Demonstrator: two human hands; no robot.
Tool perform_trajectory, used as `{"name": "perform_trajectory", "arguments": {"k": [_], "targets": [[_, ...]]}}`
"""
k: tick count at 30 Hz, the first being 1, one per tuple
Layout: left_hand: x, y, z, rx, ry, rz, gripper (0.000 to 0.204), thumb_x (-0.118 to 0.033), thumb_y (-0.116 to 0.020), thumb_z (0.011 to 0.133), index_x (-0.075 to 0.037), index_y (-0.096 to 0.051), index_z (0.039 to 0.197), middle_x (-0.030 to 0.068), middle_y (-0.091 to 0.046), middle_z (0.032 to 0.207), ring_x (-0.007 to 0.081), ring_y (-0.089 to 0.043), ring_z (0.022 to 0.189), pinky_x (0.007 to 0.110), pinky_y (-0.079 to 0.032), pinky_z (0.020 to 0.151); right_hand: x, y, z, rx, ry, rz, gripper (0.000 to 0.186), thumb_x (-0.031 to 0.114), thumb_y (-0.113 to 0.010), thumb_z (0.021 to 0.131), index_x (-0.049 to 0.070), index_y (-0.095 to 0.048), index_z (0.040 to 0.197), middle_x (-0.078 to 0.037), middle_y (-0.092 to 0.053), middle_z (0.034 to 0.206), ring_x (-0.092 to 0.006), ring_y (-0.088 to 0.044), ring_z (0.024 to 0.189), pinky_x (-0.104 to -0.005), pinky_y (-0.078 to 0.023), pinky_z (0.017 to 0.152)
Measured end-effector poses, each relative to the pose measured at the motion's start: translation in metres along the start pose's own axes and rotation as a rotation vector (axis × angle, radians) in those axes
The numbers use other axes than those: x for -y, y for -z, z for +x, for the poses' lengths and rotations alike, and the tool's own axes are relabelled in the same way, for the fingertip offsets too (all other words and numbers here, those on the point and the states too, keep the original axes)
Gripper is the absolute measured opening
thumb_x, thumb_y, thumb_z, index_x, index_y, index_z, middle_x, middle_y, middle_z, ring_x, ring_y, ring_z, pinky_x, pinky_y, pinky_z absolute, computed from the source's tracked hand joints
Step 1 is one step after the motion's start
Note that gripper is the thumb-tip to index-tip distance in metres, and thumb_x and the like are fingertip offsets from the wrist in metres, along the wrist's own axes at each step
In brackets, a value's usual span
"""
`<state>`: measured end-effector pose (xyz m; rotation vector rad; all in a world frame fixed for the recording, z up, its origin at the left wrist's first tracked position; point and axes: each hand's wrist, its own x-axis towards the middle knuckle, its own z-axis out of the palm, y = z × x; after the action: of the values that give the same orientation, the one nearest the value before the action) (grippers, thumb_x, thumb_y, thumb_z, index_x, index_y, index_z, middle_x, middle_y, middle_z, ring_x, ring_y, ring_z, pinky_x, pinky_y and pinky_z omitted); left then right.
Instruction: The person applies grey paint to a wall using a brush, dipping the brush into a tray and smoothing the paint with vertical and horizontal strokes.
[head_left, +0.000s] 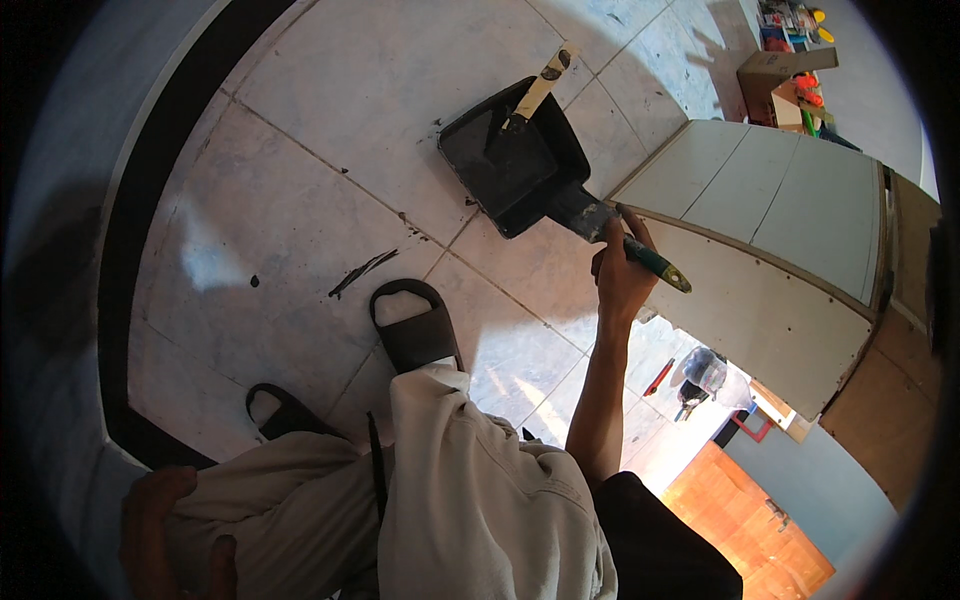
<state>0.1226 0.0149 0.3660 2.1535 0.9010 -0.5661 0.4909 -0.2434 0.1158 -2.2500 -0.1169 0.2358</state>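
My right hand (624, 270) is closed around a wide paintbrush (665, 268) with a dark green handle. Its broad, paint-smeared head meets the near edge of a black tray (480, 185) shaped like a dustpan. I cannot tell whether the bristles are inside the tray. Dark paint coats the tray's inside, and a flat wooden stick (541, 88) with dark smears leans over its far rim. Low on the left, my left hand (165, 540) is in shadow beside my knee, its fingers apart and holding nothing.
Dark streaks (362, 274) mark the floor tiles (300, 190). A black band (118, 300) runs along the left wall. White panelled furniture (745, 250) stands close right of my hand. Beyond are a cardboard box (768, 88), a red tool (659, 377) and a clear plastic container (705, 372).
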Motion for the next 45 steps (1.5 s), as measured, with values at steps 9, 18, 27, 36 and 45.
{"name": "perform_trajectory", "arguments": {"k": [9, 18, 27, 36, 45], "targets": [[0.022, -0.017, -0.010, -0.053, 0.066, -0.093, 0.056, -0.008, -0.071, 0.069, 0.003, -0.058, 0.123, 0.0230, -0.063, 0.116, 0.0391, -0.062, 0.110, 0.049, -0.046, 0.101, 0.014, 0.017, 0.010, 0.017, 0.096, -0.087, 0.037, 0.016, -0.069, 0.096, -0.003, -0.066, 0.127, -0.008, -0.068, 0.073, -0.0085, -0.061, 0.054, -0.0229, -0.045, 0.047], [0.027, -0.015, -0.012, -0.068, 0.032, -0.046, 0.055, -0.011, -0.071, 0.072, 0.004, -0.058, 0.123, 0.0238, -0.064, 0.114, 0.0393, -0.063, 0.109, 0.049, -0.048, 0.099, 0.032, 0.026, 0.021, 0.610, 1.050, -0.553, 0.045, 0.004, -0.077, 0.082, 0.022, -0.073, 0.123, -0.005, -0.070, 0.126, -0.0252, -0.070, 0.098, -0.0338, -0.060, 0.081], [-0.003, 0.003, 0.001, 0.036, 0.044, -0.077, 0.044, -0.009, -0.067, 0.098, -0.002, -0.054, 0.139, 0.0211, -0.061, 0.133, 0.0371, -0.061, 0.121, 0.044, -0.049, 0.101, -0.018, 0.043, 0.038, 0.759, 1.187, -0.629, 0.049, 0.015, -0.071, 0.080, 0.030, -0.072, 0.127, 0.001, -0.065, 0.138, -0.0246, -0.065, 0.111, -0.0362, -0.061, 0.087], [-0.009, 0.007, 0.006, 0.098, 0.049, 0.017, 0.046, -0.011, -0.067, 0.098, -0.001, -0.053, 0.141, 0.0211, -0.060, 0.135, 0.0353, -0.059, 0.125, 0.044, -0.046, 0.105, -0.014, 0.046, 0.038, 0.778, 1.145, -0.605, 0.047, 0.014, -0.076, 0.080, 0.029, -0.073, 0.125, 0.001, -0.065, 0.137, -0.0260, -0.066, 0.110, -0.0374, -0.060, 0.087], [-0.010, 0.006, 0.007, 0.106, -0.009, 0.019, 0.045, -0.008, -0.065, 0.099, 0.001, -0.052, 0.141, 0.0239, -0.059, 0.134, 0.0373, -0.058, 0.125, 0.044, -0.045, 0.105, -0.015, 0.057, 0.034, 0.795, 1.144, -0.604, 0.048, 0.014, -0.076, 0.080, 0.028, -0.073, 0.125, 0.001, -0.065, 0.138, -0.0261, -0.066, 0.110, -0.0386, -0.061, 0.087]]}}
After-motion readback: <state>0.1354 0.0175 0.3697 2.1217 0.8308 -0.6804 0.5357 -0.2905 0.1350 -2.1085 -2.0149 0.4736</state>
